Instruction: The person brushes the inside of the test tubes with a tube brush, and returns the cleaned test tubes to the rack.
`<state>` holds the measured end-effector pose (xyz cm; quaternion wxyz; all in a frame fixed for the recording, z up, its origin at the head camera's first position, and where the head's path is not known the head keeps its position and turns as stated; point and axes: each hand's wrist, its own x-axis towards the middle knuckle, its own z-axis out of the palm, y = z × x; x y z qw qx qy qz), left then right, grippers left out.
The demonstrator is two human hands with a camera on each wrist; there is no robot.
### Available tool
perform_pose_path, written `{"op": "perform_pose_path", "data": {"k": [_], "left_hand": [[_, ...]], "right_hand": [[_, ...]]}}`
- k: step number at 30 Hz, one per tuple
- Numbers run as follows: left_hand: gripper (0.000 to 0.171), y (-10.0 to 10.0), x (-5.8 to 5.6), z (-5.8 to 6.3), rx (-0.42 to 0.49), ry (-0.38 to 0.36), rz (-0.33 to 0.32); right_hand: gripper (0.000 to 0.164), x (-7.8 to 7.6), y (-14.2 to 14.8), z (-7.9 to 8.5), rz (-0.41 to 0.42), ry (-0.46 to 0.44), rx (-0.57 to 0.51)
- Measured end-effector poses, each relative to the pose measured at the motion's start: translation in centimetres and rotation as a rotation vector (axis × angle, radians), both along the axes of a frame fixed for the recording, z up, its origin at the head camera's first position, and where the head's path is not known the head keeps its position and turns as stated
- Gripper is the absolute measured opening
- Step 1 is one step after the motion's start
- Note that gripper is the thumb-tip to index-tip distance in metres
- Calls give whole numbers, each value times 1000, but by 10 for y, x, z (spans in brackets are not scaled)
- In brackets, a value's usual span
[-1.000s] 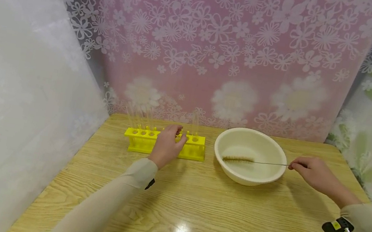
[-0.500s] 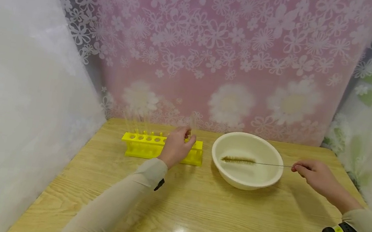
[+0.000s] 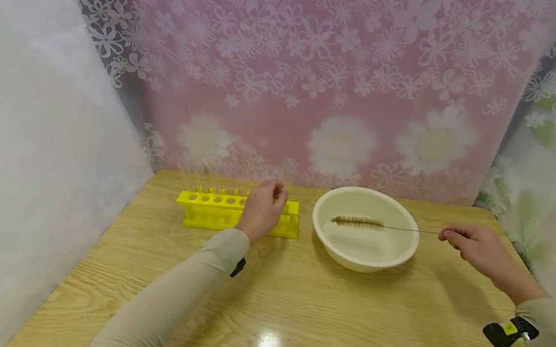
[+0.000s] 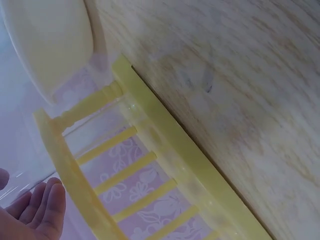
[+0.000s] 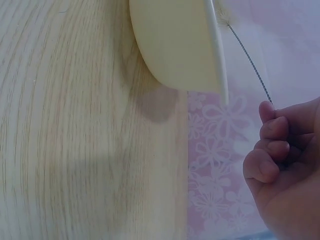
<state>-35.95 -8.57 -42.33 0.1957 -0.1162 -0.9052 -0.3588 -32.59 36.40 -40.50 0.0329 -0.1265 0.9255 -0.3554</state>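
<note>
My left hand (image 3: 262, 210) is at the right part of a yellow test tube rack (image 3: 210, 222), its fingers curved and apart from the thumb in the left wrist view. A faint clear tube seems to run between thumb and fingers; whether they touch it cannot be told. Several clear glass test tubes (image 3: 194, 173) stand in the rack's left end. My right hand (image 3: 481, 251) pinches the thin twisted-wire handle of a test tube brush (image 3: 357, 222) between thumb and forefinger. The brush's tan bristles are over the white bowl (image 3: 358, 265), held level.
Rack and bowl stand side by side on a wooden table (image 3: 330, 327), near its back edge. A pink floral curtain (image 3: 271, 75) hangs behind, with pale sheets at both sides. The right wrist wears a black device (image 3: 506, 332).
My left hand has shifted right along the rack. The right hand has drawn the brush slightly right and farther back over the bowl. The head view has also shifted a little.
</note>
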Motion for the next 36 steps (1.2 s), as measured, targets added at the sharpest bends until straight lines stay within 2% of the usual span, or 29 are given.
{"op": "perform_pose_path", "data": {"k": [4, 7, 11, 15, 23, 29, 32, 36], "left_hand": [[22, -3, -1, 3, 28, 37, 4], [22, -3, -2, 7, 42, 54, 6], [24, -3, -4, 18, 63, 84, -6], [29, -3, -5, 29, 101, 124, -27], [24, 0, 1, 41, 108, 187, -36], [28, 5, 6, 45, 60, 245, -72], [28, 8, 7, 44, 32, 243, -108], [29, 12, 9, 38, 3, 206, -165]], "right_hand": [[48, -2, -1, 3, -1, -13, 4], [46, -1, 1, 4, -6, 15, 10], [43, -3, 3, 8, -13, 43, 0], [44, -6, 4, 13, -16, 25, -16], [45, -5, 4, 16, -24, -4, -22], [47, -2, 5, 17, -28, -9, -29], [47, 0, 6, 18, -33, 2, -21], [47, 4, 6, 21, -48, 17, -25]]}}
